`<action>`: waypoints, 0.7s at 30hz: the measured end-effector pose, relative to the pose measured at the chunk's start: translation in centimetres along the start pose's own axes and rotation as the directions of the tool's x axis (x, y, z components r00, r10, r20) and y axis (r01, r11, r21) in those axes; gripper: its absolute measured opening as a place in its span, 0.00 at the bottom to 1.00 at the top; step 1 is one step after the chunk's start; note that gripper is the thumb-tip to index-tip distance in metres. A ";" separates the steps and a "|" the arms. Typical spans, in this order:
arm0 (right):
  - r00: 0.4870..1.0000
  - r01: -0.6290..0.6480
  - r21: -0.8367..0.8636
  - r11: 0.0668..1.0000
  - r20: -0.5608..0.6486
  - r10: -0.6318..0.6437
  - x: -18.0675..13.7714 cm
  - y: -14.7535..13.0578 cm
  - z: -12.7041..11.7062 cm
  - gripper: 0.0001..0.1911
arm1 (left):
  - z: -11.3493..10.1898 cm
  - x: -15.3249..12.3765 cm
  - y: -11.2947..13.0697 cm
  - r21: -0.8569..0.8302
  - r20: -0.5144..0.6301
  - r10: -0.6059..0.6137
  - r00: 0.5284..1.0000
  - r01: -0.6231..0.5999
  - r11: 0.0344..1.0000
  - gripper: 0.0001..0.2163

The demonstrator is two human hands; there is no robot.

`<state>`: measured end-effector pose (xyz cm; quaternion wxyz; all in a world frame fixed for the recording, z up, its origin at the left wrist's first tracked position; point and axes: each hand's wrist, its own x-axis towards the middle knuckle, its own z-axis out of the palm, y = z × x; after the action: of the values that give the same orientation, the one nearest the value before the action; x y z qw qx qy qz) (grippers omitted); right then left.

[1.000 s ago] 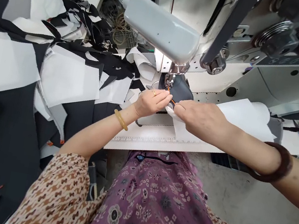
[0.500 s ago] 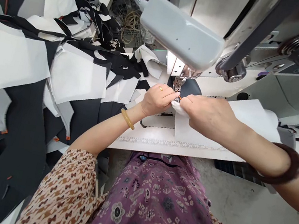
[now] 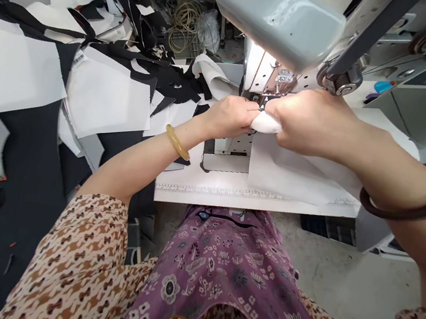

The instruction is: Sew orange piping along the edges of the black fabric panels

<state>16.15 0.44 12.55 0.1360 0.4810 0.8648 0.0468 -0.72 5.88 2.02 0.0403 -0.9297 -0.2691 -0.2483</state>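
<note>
Both my hands are closed on a piece of white fabric (image 3: 289,170), right in front of the sewing machine's needle area (image 3: 279,83). My left hand (image 3: 232,116) pinches the fabric's folded edge from the left. From the right, my right hand (image 3: 312,122) grips the same piece, and a rounded white fold bulges between the two hands. The rest of the fabric trails to the right, under my right forearm. My fingertips lie close to the presser foot, which is partly hidden behind them.
Cut white and black fabric pieces (image 3: 109,94) lie piled to the left. A grey lamp housing (image 3: 279,14) hangs low over the needle area. Along the white table's front edge runs a printed ruler (image 3: 224,191). A blue-capped object (image 3: 383,86) rests by the machine's right side.
Both hands have moved away from me, closer to the needle, with the fabric. My right hand has turned and risen. The view has shifted slightly.
</note>
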 end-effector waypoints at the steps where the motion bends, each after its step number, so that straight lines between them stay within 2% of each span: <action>1: 1.000 -0.005 0.002 1.000 -0.003 0.005 -0.1 -0.3 0.0 0.11 | 0.3 0.0 0.0 0.022 -0.011 -0.003 1.000 0.003 1.000 0.16; 6: 0.998 0.018 0.015 1.000 -0.063 -0.017 -1.5 -3.4 1.5 0.12 | 1.2 -0.5 0.5 0.070 -0.098 -0.016 0.995 0.023 0.997 0.19; 9: 0.994 0.058 -0.019 0.998 -0.094 -0.060 -2.6 -5.0 3.7 0.16 | 0.8 -1.3 1.2 0.128 -0.117 0.090 0.989 -0.075 0.989 0.16; 12: 0.987 0.066 -0.041 0.997 -0.142 -0.071 -3.3 -5.5 5.4 0.17 | 0.8 -2.1 2.0 0.255 -0.149 0.175 0.973 -0.133 0.958 0.14; 14: 0.984 0.061 -0.046 0.997 -0.162 -0.068 -3.5 -5.3 5.8 0.18 | 1.5 -2.6 2.5 0.301 -0.247 0.174 0.953 -0.095 0.949 0.12; 17: 0.983 0.060 -0.053 0.997 -0.170 -0.068 -3.3 -4.9 5.6 0.19 | 3.0 -3.0 2.8 0.280 -0.444 0.130 0.887 0.000 0.960 0.11; 19: 0.982 0.052 -0.058 0.997 -0.176 -0.062 -3.0 -4.9 5.2 0.20 | 4.0 -3.0 2.7 0.259 -0.497 0.075 0.865 0.065 0.964 0.11; 21: 0.984 0.029 -0.063 0.998 -0.174 -0.039 -2.6 -5.0 5.0 0.21 | 4.6 -3.1 2.5 0.245 -0.501 0.005 0.865 0.136 0.960 0.11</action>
<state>14.72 -4.66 7.23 0.0748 0.4558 0.8797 0.1127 0.36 3.22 -3.38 0.2272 -0.8100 -0.3127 -0.4411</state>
